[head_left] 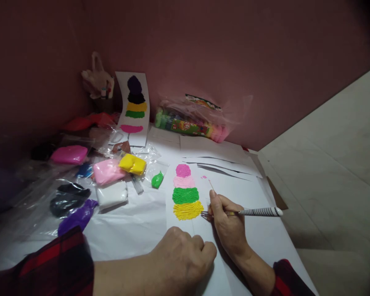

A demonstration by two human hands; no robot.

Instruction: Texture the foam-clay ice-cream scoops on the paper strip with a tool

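**Head view: right hand pinches a thin stick and cradles a fork**

The left hand is curled nearly closed; whether it grips anything, I cannot tell. The clay stack lies at its twelve o'clock, the right hand's ten.

Fine stick work wants a light pinch, with the fork's tines kept off the yellow.

Counted: one stick, one fork, four stacked bands; five patches on the card at the stack's eleven.

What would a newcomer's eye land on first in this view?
Probably the layered figure near the centre, in pinks, green and yellow. Next, the right hand beside it, holding a fork with a patterned handle. Then the upright sheet at the back left, its stack of colours topped by dark purple.
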